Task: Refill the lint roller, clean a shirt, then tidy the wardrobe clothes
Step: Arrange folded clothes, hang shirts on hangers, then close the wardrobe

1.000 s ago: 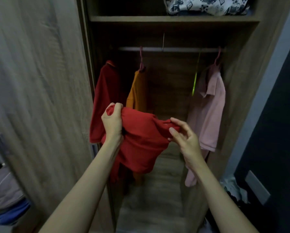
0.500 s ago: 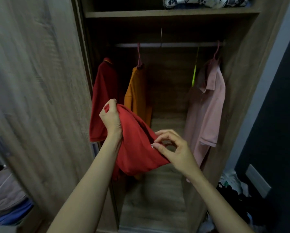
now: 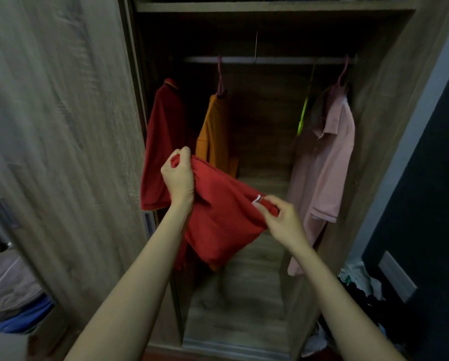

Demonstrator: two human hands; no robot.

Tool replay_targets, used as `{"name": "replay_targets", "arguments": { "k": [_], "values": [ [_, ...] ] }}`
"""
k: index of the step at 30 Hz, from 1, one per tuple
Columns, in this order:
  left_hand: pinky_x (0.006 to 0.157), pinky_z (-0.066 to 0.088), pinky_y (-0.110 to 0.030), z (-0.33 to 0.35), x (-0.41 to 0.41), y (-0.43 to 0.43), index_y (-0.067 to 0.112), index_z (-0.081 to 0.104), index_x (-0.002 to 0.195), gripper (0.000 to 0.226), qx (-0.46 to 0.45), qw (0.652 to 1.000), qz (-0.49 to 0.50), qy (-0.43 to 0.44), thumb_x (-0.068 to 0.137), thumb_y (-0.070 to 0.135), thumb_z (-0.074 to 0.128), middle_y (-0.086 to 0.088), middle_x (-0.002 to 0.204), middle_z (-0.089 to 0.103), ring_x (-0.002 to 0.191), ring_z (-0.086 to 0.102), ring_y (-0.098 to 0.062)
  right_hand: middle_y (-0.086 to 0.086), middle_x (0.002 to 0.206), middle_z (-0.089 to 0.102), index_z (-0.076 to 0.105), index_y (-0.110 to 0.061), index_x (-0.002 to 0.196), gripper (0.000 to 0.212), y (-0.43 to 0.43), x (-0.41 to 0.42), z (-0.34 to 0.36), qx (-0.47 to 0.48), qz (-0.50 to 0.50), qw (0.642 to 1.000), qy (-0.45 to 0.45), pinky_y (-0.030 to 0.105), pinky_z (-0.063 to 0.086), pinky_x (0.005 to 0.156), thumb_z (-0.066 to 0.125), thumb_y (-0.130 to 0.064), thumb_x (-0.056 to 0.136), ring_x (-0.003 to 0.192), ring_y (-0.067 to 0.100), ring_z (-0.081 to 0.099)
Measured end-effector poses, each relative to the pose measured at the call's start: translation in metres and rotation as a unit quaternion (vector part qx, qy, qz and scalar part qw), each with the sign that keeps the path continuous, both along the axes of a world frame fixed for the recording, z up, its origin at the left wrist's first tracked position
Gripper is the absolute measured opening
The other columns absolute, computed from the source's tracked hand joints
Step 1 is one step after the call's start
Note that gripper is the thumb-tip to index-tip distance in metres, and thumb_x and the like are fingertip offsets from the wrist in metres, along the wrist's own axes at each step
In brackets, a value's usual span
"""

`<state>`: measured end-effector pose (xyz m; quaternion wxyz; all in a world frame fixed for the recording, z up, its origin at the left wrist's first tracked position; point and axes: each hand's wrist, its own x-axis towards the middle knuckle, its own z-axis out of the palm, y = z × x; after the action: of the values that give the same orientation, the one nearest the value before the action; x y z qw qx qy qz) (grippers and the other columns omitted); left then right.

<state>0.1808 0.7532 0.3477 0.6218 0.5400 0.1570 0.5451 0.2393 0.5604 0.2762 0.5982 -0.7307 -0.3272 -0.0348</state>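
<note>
The open wardrobe (image 3: 390, 100) fills the scene. A pink shirt (image 3: 327, 162) hangs at its right, a dark red shirt (image 3: 163, 142) and an orange shirt (image 3: 213, 136) at its left. Near its front, a red shirt (image 3: 223, 220) stretches between both hands. The left hand (image 3: 177, 175) clutches the upper edge in curled fingers, and the right hand (image 3: 280, 220) pinches the right edge.
</note>
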Motion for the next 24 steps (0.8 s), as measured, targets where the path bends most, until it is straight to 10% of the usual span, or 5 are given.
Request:
{"name": "replay_targets", "arguments": {
  "k": [6,15,19,24],
  "values": [
    [0.065,0.038,-0.026,-0.050,-0.018,0.026,0.006,0.051,0.073,0.034,0.214,0.959,-0.111,0.150,0.084,0.029,0.073,0.003,0.068,0.050,0.066,0.046,-0.006,0.009,0.084,0.064,0.065,-0.007,0.082,0.019,-0.017,0.036,0.037,-0.033,-0.039,0.998,-0.036,0.031,0.044,0.071,0.066,-0.025,0.088,0.074,0.013,0.057],
    [0.091,0.044,-0.032,-0.068,-0.027,0.026,0.043,0.061,0.107,0.053,0.433,0.799,-0.168,0.381,0.069,0.079,0.055,0.018,0.105,0.066,0.101,0.058,-0.004,-0.006,0.092,0.066,0.071,-0.021,0.086,0.037,-0.007,0.044,0.083,-0.229,-0.020,0.956,-0.184,0.041,0.049,0.086,0.064,-0.056,0.077,0.090,0.014,0.063],
    [0.096,0.045,-0.024,-0.060,-0.016,-0.012,0.031,0.063,0.115,0.047,0.359,0.853,-0.250,0.285,0.079,0.063,0.062,0.016,0.111,0.067,0.106,0.060,0.001,-0.013,0.068,0.062,0.066,-0.026,0.074,0.015,-0.004,0.033,0.097,-0.177,0.028,0.968,-0.175,0.018,0.040,0.064,0.067,-0.036,0.086,0.065,-0.005,0.054],
    [0.070,0.038,-0.026,-0.059,0.004,-0.038,0.013,0.052,0.073,0.034,0.201,0.926,-0.263,0.183,0.100,0.033,0.046,0.012,0.066,0.049,0.065,0.047,-0.001,-0.006,0.064,0.055,0.057,-0.021,0.068,0.029,-0.010,0.041,0.090,-0.118,-0.006,0.983,-0.143,0.030,0.039,0.062,0.061,-0.039,0.090,0.063,0.003,0.048]
  ]
}}
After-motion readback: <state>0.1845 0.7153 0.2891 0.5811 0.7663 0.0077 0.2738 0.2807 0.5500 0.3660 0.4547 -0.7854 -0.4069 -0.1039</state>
